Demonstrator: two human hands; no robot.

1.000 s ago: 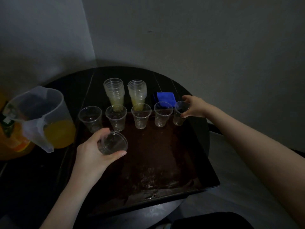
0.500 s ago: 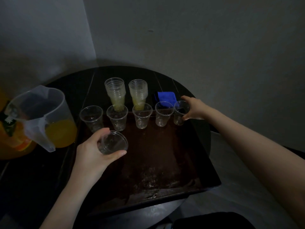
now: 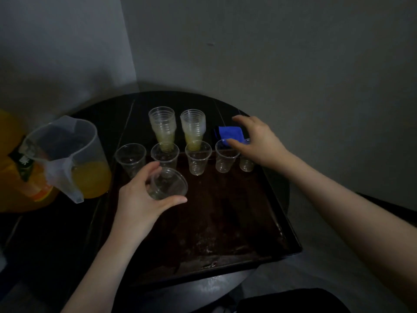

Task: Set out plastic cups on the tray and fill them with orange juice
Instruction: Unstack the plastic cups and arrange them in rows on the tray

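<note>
A dark tray [image 3: 291, 247] lies on a round black table. Several clear plastic cups stand in a row along its far edge, from the leftmost cup [image 3: 130, 159] to the rightmost cup [image 3: 246, 163]. My left hand [image 3: 140, 199] grips another clear cup [image 3: 168, 186], tilted, above the tray's left part. Above the rightmost cup hovers my right hand [image 3: 259, 141], its fingers spread and relaxed, holding nothing. Two stacks of cups [image 3: 163, 127] [image 3: 193, 128] stand behind the row. A clear jug [image 3: 67, 154] with orange juice sits left of the tray.
A blue cloth [image 3: 230, 133] lies behind the row, partly under my right hand. An orange juice bottle [image 3: 13, 168] stands at the far left behind the jug. Walls close in behind the table. The tray's near half holds no cups.
My right hand has let go of the rightmost cup and lifted above it with fingers spread. My left hand still holds its cup in about the same place.
</note>
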